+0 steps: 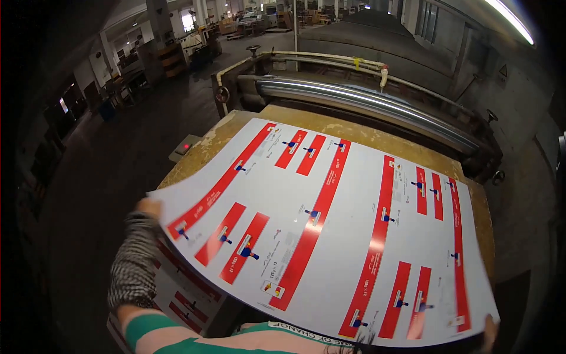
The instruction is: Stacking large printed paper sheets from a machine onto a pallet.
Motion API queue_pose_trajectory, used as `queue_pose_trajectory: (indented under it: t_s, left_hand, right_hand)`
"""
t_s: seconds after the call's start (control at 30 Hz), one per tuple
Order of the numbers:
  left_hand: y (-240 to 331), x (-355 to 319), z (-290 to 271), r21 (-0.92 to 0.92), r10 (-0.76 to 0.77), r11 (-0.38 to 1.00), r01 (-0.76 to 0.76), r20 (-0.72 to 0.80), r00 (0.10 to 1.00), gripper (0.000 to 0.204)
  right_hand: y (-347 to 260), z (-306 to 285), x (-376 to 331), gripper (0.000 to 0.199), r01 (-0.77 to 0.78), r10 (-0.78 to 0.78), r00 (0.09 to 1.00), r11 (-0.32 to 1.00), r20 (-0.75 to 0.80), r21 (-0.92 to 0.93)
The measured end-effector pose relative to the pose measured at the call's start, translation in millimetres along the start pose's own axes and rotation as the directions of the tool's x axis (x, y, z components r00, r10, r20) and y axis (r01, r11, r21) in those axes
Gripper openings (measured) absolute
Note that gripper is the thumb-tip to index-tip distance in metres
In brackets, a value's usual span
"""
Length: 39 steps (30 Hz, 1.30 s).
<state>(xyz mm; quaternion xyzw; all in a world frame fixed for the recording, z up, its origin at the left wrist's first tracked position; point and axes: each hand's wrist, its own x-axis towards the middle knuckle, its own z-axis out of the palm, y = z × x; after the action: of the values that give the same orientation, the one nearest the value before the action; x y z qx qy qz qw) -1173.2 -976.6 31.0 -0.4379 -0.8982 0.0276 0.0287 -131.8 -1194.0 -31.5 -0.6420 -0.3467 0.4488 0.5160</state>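
A large white printed sheet (339,248) with red bands and small blue motifs spreads before me, its far part lying on a worn yellowish feed board (312,119). My left hand (150,208) is closed on its left near corner, the fingers partly hidden beneath it. At the right near corner, my right hand (490,333) grips the edge; only a bit of that hand shows. Between my hands the near edge hangs free of the board and bows slightly. The far edge lies short of a shiny metal roller (365,107).
Below my left forearm lie more red-and-white printed sheets (191,301). A small box with a red light (186,146) sits at the board's left edge. Pale pipes (330,59) and a handwheel (222,94) frame the roller machine. Dark floor (171,112) stretches left toward distant machinery.
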Motion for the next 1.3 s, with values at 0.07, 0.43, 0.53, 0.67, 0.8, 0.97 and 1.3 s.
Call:
queue_pose_trajectory:
  t_s: [0.07, 0.43, 0.53, 0.67, 0.8, 0.97, 1.3]
  left_hand:
    - [-59.9, 14.6, 47.2, -0.890, -0.210, 0.442, -0.117, -0.230, 0.950, 0.041]
    - [-49.9, -10.2, 119.2, -0.936, -0.234, 0.207, 0.284, 0.234, 0.944, 0.056]
    - [-65.5, -5.7, 147.7, -0.781, -0.363, 0.397, 0.483, 0.350, 0.864, 0.061]
    - [-52.6, -39.5, 150.8, -0.786, -0.121, 0.117, 0.607, 0.596, 0.794, 0.069]
    - [100.1, -219.4, 70.1, -0.598, 0.496, -0.240, 0.765, 0.602, 0.626, 0.071]
    - [175.7, -343.1, 106.7, 0.077, 0.807, -0.156, 0.985, 0.585, 0.082, 0.059]
    - [200.7, -344.5, 92.3, -0.457, 0.685, -0.013, 0.889, 0.644, 0.341, 0.036]
  right_hand:
    - [58.8, -57.0, -23.2, 0.041, 0.249, -0.276, 0.956, 0.943, -0.102, -0.222]
    - [168.3, -6.6, -17.7, 0.060, -0.103, 0.226, 0.820, 0.962, -0.525, 0.253]
    - [150.7, 6.7, -9.8, 0.065, -0.170, 0.375, 0.797, 0.892, -0.473, 0.419]
    - [103.2, 86.1, 11.0, 0.071, -0.387, 0.449, 0.005, 0.825, -0.894, 0.412]
    - [170.9, -0.3, 5.9, 0.072, -0.490, 0.354, -0.003, 0.815, -0.935, 0.310]
    - [144.5, 29.8, 5.8, 0.072, -0.592, 0.316, 0.027, 0.769, -0.948, 0.239]
    - [122.3, 30.5, 12.0, 0.072, -0.635, 0.280, 0.100, 0.757, -0.955, 0.156]
